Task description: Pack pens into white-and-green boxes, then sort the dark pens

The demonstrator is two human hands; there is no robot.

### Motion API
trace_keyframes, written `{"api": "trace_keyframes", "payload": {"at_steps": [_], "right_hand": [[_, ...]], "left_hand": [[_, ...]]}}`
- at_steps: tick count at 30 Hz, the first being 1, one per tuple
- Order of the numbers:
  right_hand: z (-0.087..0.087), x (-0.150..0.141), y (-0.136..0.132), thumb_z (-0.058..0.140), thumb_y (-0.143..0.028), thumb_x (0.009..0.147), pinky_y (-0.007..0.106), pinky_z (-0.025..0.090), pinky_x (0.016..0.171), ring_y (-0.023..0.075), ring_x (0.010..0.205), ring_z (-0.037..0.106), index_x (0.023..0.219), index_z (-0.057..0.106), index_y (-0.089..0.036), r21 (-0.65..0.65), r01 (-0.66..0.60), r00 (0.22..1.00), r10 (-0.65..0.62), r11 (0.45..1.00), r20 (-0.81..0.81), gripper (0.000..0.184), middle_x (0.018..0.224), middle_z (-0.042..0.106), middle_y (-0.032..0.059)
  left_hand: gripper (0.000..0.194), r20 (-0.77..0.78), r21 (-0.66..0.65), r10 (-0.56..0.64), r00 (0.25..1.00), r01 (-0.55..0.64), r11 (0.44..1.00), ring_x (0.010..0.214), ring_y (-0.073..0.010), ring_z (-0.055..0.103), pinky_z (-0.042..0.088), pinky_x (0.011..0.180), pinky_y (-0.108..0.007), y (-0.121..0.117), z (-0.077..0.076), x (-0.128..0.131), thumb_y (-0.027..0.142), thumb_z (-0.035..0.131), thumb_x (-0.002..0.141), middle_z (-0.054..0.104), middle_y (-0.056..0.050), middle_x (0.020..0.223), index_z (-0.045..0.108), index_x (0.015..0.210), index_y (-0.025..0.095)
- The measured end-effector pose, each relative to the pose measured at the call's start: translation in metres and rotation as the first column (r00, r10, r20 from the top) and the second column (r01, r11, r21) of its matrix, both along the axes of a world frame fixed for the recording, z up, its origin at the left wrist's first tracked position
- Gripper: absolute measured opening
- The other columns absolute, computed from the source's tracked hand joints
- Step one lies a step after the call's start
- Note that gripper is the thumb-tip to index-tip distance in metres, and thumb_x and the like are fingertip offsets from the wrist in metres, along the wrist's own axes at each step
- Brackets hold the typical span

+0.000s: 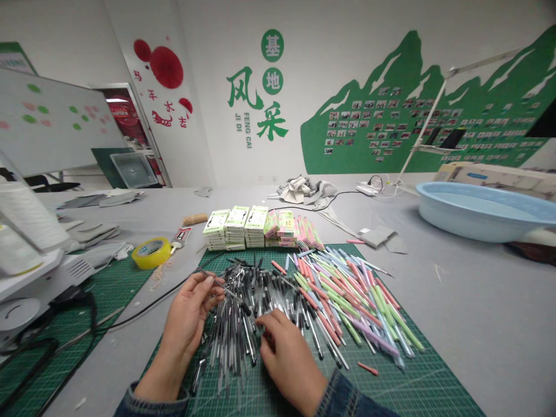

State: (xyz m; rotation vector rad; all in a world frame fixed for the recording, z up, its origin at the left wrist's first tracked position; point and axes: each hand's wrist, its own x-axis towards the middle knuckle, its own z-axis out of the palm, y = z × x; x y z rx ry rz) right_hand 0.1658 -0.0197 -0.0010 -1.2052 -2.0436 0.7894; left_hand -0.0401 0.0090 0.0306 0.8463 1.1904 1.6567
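My left hand (pixel 194 304) is raised at the left edge of the pile, its thumb and fingers pinched on a pen (pixel 230 291) with a clear barrel and a black cap. The pen slants down to the right, over the heap of clear and black pens (pixel 234 341). My right hand (pixel 289 353) is low over the right part of this heap. Its fingers are bent and slightly apart, with no pen visible in them. Beside the heap, to the right, lies a pile of pink, green, purple and blue pens (pixel 347 295).
A green cutting mat (pixel 417 382) lies beneath the pens. Stacked white-green boxes (pixel 237 223) and pink boxes (pixel 286 229) stand behind. Yellow tape (pixel 151 253) and a black cable (pixel 143 313) are at left, near a sewing machine (pixel 26 289). A blue basin (pixel 482 217) sits at right.
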Motion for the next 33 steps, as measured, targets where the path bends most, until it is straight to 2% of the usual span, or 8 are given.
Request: {"api": "trace_keyframes", "payload": {"at_steps": [4, 10, 17, 20, 24, 28, 30, 33], "right_hand": [[0.003, 0.001, -0.004, 0.047, -0.004, 0.079, 0.025, 0.043, 0.081, 0.017, 0.089, 0.059, 0.099, 0.061, -0.023, 0.027, 0.001, 0.999, -0.002, 1.0, 0.038, 0.032, 0.1, 0.058, 0.0036], [0.01, 0.002, -0.004, 0.051, -0.006, 0.079, 0.025, 0.041, 0.074, 0.0161, 0.085, 0.057, 0.096, 0.06, -0.023, 0.031, -0.009, 0.999, 0.01, 0.999, -0.039, 0.026, 0.093, 0.058, 0.0012], [0.006, 0.001, -0.001, 0.06, -0.018, 0.082, 0.029, 0.039, 0.073, 0.0176, 0.082, 0.054, 0.081, 0.061, -0.02, -0.018, -0.032, 0.977, 0.028, 0.999, -0.214, 0.003, 0.082, 0.058, 0.0009], [0.002, -0.002, 0.0, 0.058, -0.022, 0.084, 0.031, 0.042, 0.075, 0.0177, 0.082, 0.056, 0.088, 0.06, -0.02, -0.191, -0.173, 0.875, 0.061, 0.966, -0.481, 0.005, 0.084, 0.061, 0.0019], [-0.004, -0.005, 0.005, 0.054, -0.029, 0.085, 0.026, 0.042, 0.057, 0.0125, 0.059, 0.056, 0.099, 0.054, -0.019, -0.377, -0.4, 0.633, -0.046, 0.835, -0.773, 0.017, 0.076, 0.061, 0.0001], [-0.009, -0.005, 0.011, 0.059, -0.029, 0.082, 0.022, 0.034, 0.051, 0.0088, 0.053, 0.052, 0.096, 0.055, -0.017, -0.405, -0.312, 0.63, -0.131, 0.86, -0.765, 0.018, 0.072, 0.06, -0.0012], [-0.01, -0.005, 0.013, 0.06, -0.03, 0.082, 0.021, 0.033, 0.05, 0.0084, 0.053, 0.051, 0.096, 0.056, -0.018, -0.409, -0.296, 0.63, -0.146, 0.863, -0.763, 0.019, 0.072, 0.06, -0.0015], [-0.01, -0.005, 0.013, 0.06, -0.03, 0.081, 0.021, 0.033, 0.049, 0.0083, 0.052, 0.051, 0.095, 0.056, -0.017, -0.412, -0.295, 0.634, -0.146, 0.862, -0.76, 0.019, 0.07, 0.059, -0.0019]], "left_hand": [[0.019, -0.209, 0.05, -0.039, 0.977, 0.051, 0.997, 0.067, -0.012, 0.061, 0.051, 0.064, -0.023, -0.004, 0.003, -0.001, 0.032, 0.068, 0.078, 0.069, 0.0, 0.082, 0.06, 0.092, 0.02], [0.015, -0.456, -0.037, -0.305, 0.836, 0.324, 0.945, 0.098, -0.0187, 0.058, 0.044, 0.084, -0.024, -0.012, 0.009, 0.012, 0.028, 0.064, 0.082, 0.068, -0.004, 0.098, 0.068, 0.094, 0.021], [0.016, -0.519, -0.125, -0.406, 0.752, 0.404, 0.906, 0.063, -0.0113, 0.053, 0.042, 0.062, -0.023, -0.016, 0.014, 0.019, 0.031, 0.061, 0.083, 0.062, -0.001, 0.083, 0.071, 0.088, 0.02], [0.017, -0.492, -0.157, -0.499, 0.713, 0.491, 0.857, 0.06, -0.0109, 0.053, 0.043, 0.06, -0.024, -0.018, 0.018, 0.02, 0.031, 0.062, 0.081, 0.06, -0.001, 0.084, 0.071, 0.088, 0.018], [0.029, -0.531, -0.255, -0.527, 0.664, 0.468, 0.846, 0.066, -0.0152, 0.057, 0.046, 0.062, -0.026, -0.017, 0.025, 0.002, 0.035, 0.061, 0.08, 0.065, -0.003, 0.083, 0.067, 0.103, 0.019], [0.017, -0.821, -0.361, -0.436, 0.369, 0.256, 0.897, 0.073, -0.0182, 0.059, 0.042, 0.066, -0.026, -0.011, 0.021, -0.037, 0.031, 0.06, 0.076, 0.068, -0.002, 0.079, 0.069, 0.084, 0.019], [0.014, -0.852, -0.459, -0.49, 0.187, 0.184, 0.869, 0.07, -0.018, 0.059, 0.04, 0.064, -0.025, -0.01, 0.013, -0.054, 0.024, 0.06, 0.07, 0.067, 0.0, 0.072, 0.069, 0.079, 0.019], [0.017, -0.816, -0.564, -0.576, 0.051, 0.148, 0.812, 0.066, -0.0168, 0.058, 0.036, 0.058, -0.023, -0.009, -0.001, -0.063, 0.019, 0.059, 0.065, 0.064, 0.002, 0.066, 0.07, 0.078, 0.021]]}}
